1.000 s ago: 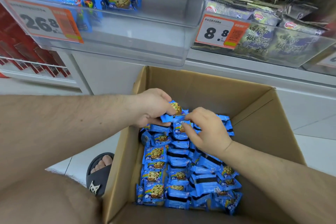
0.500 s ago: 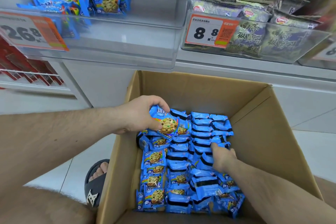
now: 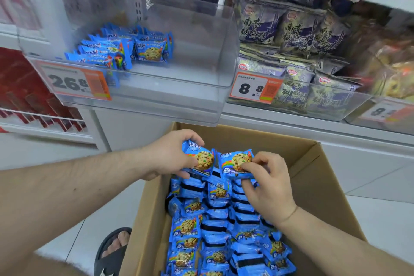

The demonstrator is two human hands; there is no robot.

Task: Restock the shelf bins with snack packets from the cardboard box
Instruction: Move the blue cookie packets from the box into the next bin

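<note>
An open cardboard box [image 3: 318, 170] on the floor holds several rows of blue cookie packets [image 3: 215, 237]. My left hand [image 3: 168, 159] grips a small stack of blue packets [image 3: 199, 159] above the box's far end. My right hand [image 3: 268, 184] pinches another blue packet [image 3: 235, 162] beside them, the two bundles almost touching. Above, a clear shelf bin [image 3: 190, 87] holds a small pile of the same blue packets [image 3: 125, 49] at its left side.
The bin carries a 26.8 price tag [image 3: 71, 83]. To its right a second clear bin [image 3: 336, 107] holds dark purple packets, tagged 8.8 [image 3: 255, 88]. Red goods [image 3: 29, 98] fill the shelf at left. My foot in a black sandal [image 3: 114, 251] rests left of the box.
My right hand came up out of the box holding a packet and now sits beside my left hand. The left hand lifted its packets slightly. The view tilted up toward the shelf.
</note>
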